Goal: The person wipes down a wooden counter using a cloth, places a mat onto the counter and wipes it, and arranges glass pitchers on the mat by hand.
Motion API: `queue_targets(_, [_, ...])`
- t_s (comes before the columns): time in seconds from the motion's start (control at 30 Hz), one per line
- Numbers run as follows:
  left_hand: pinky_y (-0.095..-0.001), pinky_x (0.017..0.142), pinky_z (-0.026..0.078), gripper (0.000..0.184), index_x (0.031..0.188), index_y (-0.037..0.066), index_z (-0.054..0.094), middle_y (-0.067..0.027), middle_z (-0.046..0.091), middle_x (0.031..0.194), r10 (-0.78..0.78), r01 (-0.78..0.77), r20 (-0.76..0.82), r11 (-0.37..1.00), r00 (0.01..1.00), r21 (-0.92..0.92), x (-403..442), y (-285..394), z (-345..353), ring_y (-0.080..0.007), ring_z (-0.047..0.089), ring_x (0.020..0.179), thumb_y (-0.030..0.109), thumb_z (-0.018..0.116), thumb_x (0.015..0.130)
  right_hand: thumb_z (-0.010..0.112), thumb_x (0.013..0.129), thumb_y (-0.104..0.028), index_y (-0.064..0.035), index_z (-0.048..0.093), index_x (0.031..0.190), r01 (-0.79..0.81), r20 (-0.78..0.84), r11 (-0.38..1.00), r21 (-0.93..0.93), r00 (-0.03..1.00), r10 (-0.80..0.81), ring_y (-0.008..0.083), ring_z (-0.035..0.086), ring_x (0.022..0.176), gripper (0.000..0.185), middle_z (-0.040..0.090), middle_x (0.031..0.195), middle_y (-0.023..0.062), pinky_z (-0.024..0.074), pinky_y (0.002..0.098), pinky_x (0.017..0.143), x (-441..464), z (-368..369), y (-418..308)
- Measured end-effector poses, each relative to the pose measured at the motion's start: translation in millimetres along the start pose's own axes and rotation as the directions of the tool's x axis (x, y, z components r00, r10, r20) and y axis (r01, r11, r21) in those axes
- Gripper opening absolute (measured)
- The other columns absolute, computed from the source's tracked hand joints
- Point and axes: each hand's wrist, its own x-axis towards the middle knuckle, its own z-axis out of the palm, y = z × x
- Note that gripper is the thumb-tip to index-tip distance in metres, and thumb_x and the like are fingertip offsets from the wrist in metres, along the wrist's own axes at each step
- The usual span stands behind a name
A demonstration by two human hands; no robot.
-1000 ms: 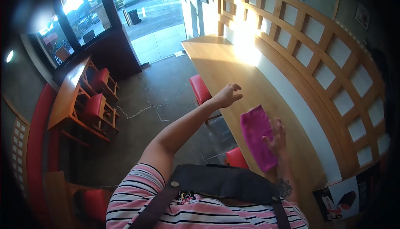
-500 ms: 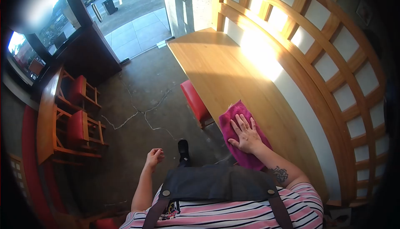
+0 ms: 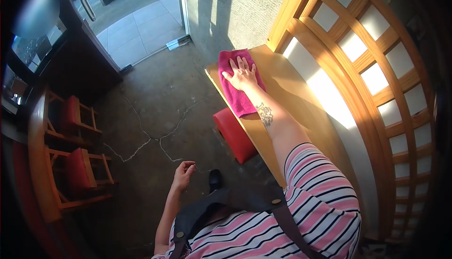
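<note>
My right hand (image 3: 242, 76) lies flat with spread fingers on a magenta cloth (image 3: 234, 100), pressing it against the wooden counter (image 3: 282, 94) near its far end. The cloth is spread lengthwise along the counter's left edge, with part of it under my wrist. My left hand (image 3: 183, 176) hangs in the air over the floor, away from the counter. Its fingers are curled together and nothing shows in them.
A red-seated stool (image 3: 236, 135) stands partly under the counter's left edge. Wooden lattice panels (image 3: 362, 56) line the right side. More red-seated chairs (image 3: 80, 169) stand by a wooden ledge (image 3: 40, 160) at left. A doorway opens onto pavement (image 3: 141, 28); the concrete floor (image 3: 155, 99) is cracked.
My right hand has slid the cloth forward along the counter to its far end, and my arm is stretched out. My body has leaned forward. My left hand stays curled at my side.
</note>
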Motion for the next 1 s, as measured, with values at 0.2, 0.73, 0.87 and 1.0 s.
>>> queue_targets(0.2, [-0.0297,0.085,0.042,0.032,0.117,0.004,0.052,-0.0093,0.05,0.11,0.461,-0.464,0.073,0.854,0.884,0.235,122,148,64,-0.0175,0.05,0.1,0.024,0.056,0.092,0.033,0.09,-0.058,-0.0173,0.028,0.142,-0.015,-0.072,0.999,-0.045,0.997,0.012,0.0284,0.014,0.139,0.067,0.02,0.149,0.0132,0.0119,0.0527,0.11,-42,12,34])
queue_targets(0.73, [-0.0378,0.078,0.044,0.014,0.091,0.012,0.064,-0.0046,0.062,0.095,0.6,-0.342,-0.338,0.74,0.725,0.58,286,221,146,-0.0263,0.055,0.088,0.021,0.055,0.088,0.046,0.087,-0.05,0.0071,0.037,0.13,-0.573,-0.146,0.801,-0.174,0.819,0.555,0.0443,0.016,0.134,0.072,0.026,0.139,0.0283,0.0151,0.0568,0.108,-216,-10,181])
queue_targets(0.87, [-0.039,0.078,0.044,0.013,0.091,0.012,0.064,-0.0044,0.062,0.094,0.601,-0.349,-0.331,0.739,0.728,0.576,287,224,148,-0.0265,0.055,0.086,0.021,0.055,0.088,0.043,0.085,-0.054,0.0037,0.032,0.135,-0.479,-0.052,0.874,-0.079,0.878,0.476,0.0415,0.014,0.136,0.077,0.026,0.142,0.0269,0.0104,0.0553,0.11,-61,-9,138])
queue_targets(1.0, [-0.0401,0.078,0.043,0.014,0.091,0.012,0.062,-0.0042,0.061,0.094,0.611,-0.318,-0.311,0.703,0.728,0.637,284,226,147,-0.0271,0.056,0.085,0.023,0.054,0.088,0.042,0.084,-0.058,-0.0004,0.03,0.137,-0.382,-0.04,0.924,0.021,0.923,0.382,0.0393,0.014,0.136,0.079,0.022,0.145,0.0241,0.0088,0.0516,0.111,60,1,76])
